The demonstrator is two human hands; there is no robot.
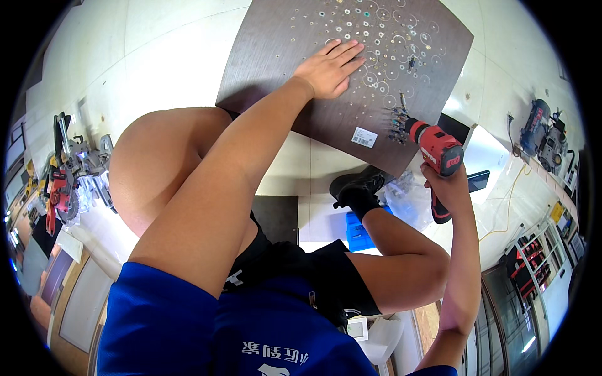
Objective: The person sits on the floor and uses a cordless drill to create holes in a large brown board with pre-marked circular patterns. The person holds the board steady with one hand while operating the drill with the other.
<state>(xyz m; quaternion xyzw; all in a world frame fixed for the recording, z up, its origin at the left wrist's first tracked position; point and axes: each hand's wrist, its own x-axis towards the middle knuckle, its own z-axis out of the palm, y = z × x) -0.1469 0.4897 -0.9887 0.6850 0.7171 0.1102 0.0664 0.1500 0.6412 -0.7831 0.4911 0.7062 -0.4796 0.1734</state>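
Down low, near the person's bent knees, a black shoe (359, 188) rests on the pale tiled floor (157, 56), with a blue box (357, 230) and a crinkly clear bag (407, 199) just beside it. On the right, the right hand (446, 182) squeezes the handle of a red and black drill (436, 150). Its thin bit points at a flat, dark wooden board (263, 69). Farther out, the left hand (329, 67) lies open and flat on the board, next to many small shiny rings (376, 37). A saw (66, 175) sits far left.
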